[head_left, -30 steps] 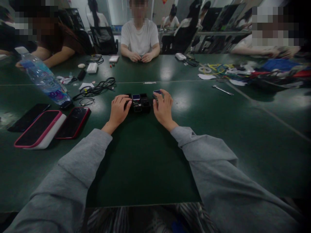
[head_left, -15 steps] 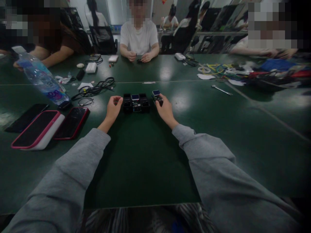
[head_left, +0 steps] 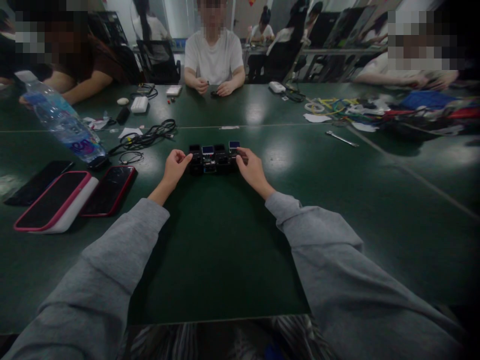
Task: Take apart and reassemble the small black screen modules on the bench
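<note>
A row of small black block-shaped devices (head_left: 195,156) stands on the green table in front of me, with little screens on top. My left hand (head_left: 175,169) is at the row's left end, fingers curled, thumb against the outer block. At the other end my right hand (head_left: 254,170) pinches a small device with a screen (head_left: 234,145), set close against the row. The fingers cover most of its lower part. A similar screen unit (head_left: 208,150) sits between the black blocks.
Left of me lie several phones (head_left: 52,202), a tilted water bottle (head_left: 62,120) and black cables (head_left: 150,136). A wrench (head_left: 342,139) is at the right, before a heap of coloured cables (head_left: 375,107). A person in a white shirt (head_left: 213,55) sits opposite; others sit around.
My right hand has brought the small screen device left, from a gap beside the row to its right end, and turned it straighter. My left thumb has come against the left block.
</note>
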Action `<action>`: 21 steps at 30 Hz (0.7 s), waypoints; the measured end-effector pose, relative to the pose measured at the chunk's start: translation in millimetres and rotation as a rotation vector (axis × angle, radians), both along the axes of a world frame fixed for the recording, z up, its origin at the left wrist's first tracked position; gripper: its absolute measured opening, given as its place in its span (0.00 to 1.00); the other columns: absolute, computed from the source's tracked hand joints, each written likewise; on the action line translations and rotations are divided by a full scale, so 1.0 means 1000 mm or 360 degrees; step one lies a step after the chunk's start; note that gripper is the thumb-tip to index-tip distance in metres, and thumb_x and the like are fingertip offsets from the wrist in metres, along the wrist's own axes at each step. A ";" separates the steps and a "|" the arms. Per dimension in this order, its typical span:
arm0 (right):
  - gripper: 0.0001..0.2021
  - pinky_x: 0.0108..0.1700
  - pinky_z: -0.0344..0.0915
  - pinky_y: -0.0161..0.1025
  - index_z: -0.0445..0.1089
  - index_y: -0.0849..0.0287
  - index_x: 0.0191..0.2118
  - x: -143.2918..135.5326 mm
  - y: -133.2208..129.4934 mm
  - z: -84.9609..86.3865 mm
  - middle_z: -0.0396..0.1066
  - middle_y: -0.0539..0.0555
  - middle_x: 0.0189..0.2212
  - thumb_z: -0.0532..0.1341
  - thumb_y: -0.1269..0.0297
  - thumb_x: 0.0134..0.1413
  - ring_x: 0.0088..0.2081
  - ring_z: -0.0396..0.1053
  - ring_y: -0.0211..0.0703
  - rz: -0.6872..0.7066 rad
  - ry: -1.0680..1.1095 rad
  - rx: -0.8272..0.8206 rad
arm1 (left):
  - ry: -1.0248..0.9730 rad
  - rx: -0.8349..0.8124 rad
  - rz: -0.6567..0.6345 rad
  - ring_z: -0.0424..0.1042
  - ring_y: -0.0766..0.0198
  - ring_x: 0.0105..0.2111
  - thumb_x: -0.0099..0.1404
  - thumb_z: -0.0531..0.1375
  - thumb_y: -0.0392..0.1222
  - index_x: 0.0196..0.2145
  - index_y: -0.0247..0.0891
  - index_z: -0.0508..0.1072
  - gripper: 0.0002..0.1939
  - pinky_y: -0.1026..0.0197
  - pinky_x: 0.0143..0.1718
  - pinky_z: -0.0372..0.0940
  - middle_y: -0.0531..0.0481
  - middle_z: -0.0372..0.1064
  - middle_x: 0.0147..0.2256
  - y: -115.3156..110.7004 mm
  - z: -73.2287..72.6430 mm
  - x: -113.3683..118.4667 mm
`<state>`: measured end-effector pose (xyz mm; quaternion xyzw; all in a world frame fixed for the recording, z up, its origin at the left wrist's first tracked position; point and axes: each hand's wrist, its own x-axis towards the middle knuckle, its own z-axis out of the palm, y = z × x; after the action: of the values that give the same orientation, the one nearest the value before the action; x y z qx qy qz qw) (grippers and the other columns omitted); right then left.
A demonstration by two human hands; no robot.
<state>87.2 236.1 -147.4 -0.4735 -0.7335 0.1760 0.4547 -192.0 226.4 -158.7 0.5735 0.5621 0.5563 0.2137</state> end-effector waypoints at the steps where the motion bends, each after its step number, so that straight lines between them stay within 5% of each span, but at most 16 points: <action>1: 0.18 0.53 0.70 0.53 0.69 0.59 0.55 0.000 0.000 0.000 0.74 0.60 0.49 0.55 0.61 0.62 0.49 0.73 0.51 0.0006 0.0015 -0.0001 | -0.0002 -0.0018 -0.0019 0.61 0.68 0.24 0.61 0.63 0.47 0.30 0.41 0.61 0.13 0.63 0.27 0.60 0.55 0.59 0.25 -0.001 0.001 0.000; 6: 0.16 0.51 0.72 0.49 0.70 0.60 0.52 0.000 0.001 -0.001 0.74 0.59 0.47 0.56 0.65 0.60 0.46 0.74 0.48 0.0054 0.0109 0.0033 | 0.0043 -0.0073 -0.0015 0.61 0.67 0.25 0.61 0.63 0.47 0.29 0.41 0.60 0.14 0.62 0.28 0.61 0.55 0.58 0.25 -0.002 0.003 -0.001; 14: 0.13 0.49 0.71 0.46 0.71 0.61 0.47 -0.002 -0.004 0.005 0.75 0.58 0.42 0.56 0.70 0.58 0.43 0.74 0.46 0.0098 0.0223 -0.0027 | -0.0220 -0.0138 -0.0103 0.72 0.62 0.38 0.59 0.65 0.46 0.42 0.37 0.70 0.16 0.56 0.44 0.68 0.47 0.71 0.39 -0.004 0.004 0.000; 21: 0.13 0.51 0.70 0.47 0.71 0.58 0.48 -0.001 -0.005 0.005 0.75 0.57 0.45 0.56 0.69 0.60 0.45 0.73 0.45 0.0120 0.0234 -0.0053 | -0.0342 -0.0158 -0.0210 0.72 0.55 0.52 0.59 0.66 0.44 0.49 0.36 0.72 0.21 0.48 0.60 0.62 0.41 0.71 0.52 -0.007 0.008 0.004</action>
<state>85.8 231.4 -142.4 -0.4388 -0.7125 0.2394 0.4924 -188.5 219.0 -150.8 0.5348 0.5240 0.5708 0.3370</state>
